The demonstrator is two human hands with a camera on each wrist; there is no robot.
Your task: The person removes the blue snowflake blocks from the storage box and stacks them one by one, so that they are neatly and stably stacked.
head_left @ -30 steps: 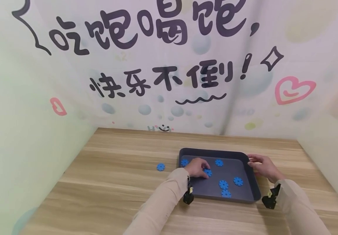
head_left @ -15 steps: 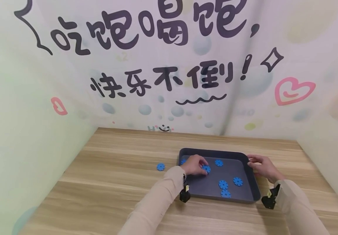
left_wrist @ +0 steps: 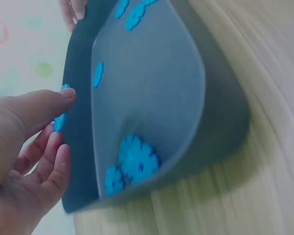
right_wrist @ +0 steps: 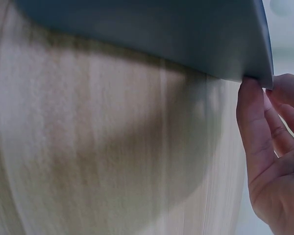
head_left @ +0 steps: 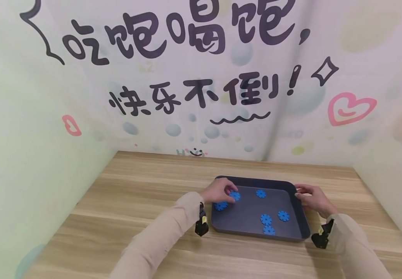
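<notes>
1. Left hand (head_left: 217,190): above the tray's left end, thumb and fingertips pinching one blue disc (head_left: 235,196).
2. Held disc: thin, round, bright blue, edge notched; partly covered by the thumb.
3. Tray (head_left: 242,217): dark grey, shallow, rounded corners, resting on the wood-grained desk (head_left: 152,182).
4. Clustered discs (left_wrist: 139,164): three, same blue notched type, on the tray floor at its left end, near the left hand.
5. Single disc (head_left: 261,193): near the tray's far wall.
6. Touching pair (head_left: 265,219): towards the tray's near wall; right-hand disc (head_left: 283,216) just beside, towards the tray's right wall.
7. Right hand (head_left: 315,198): gripping the tray's far right corner.
</notes>
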